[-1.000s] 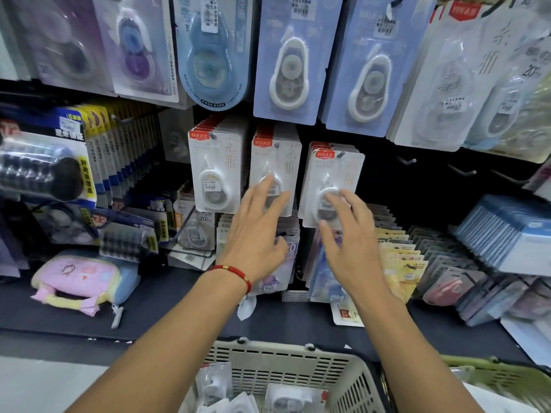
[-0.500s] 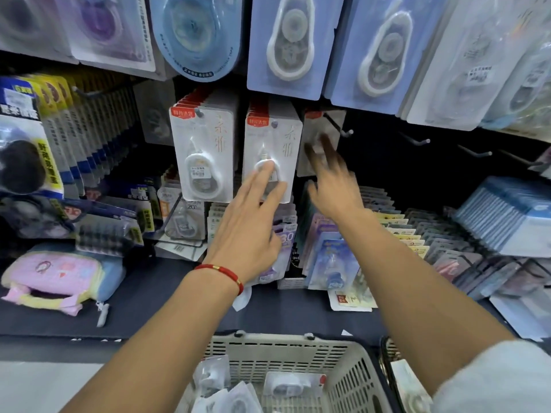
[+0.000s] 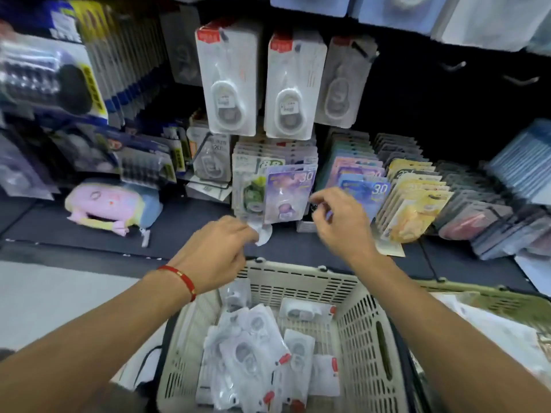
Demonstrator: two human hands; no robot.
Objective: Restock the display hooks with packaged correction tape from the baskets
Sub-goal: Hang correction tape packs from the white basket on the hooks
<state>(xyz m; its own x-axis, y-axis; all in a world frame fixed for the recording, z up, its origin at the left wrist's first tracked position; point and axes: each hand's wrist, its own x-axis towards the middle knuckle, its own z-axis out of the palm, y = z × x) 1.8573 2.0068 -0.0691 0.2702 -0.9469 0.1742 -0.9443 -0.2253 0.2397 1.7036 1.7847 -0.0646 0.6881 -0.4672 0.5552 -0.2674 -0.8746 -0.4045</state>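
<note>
Three hooks carry white correction tape packs with red tops: left stack, middle stack, and a thinner right one. Below me a cream basket holds several loose packs of the same tape. My left hand, with a red cord at the wrist, hovers over the basket's far rim, fingers loosely curled beside a white shelf tag. Just beyond the rim, my right hand is also loosely curled. Neither hand visibly holds a pack; both are blurred.
Bare hooks stick out right of the white packs. Coloured tape packs stand in rows on the dark shelf, with a pink pouch at left. A greenish second basket sits at right.
Both hands have dropped from the hanging packs to just above the basket, fingers curling loosely. The view has tilted down, showing more of the basket.
</note>
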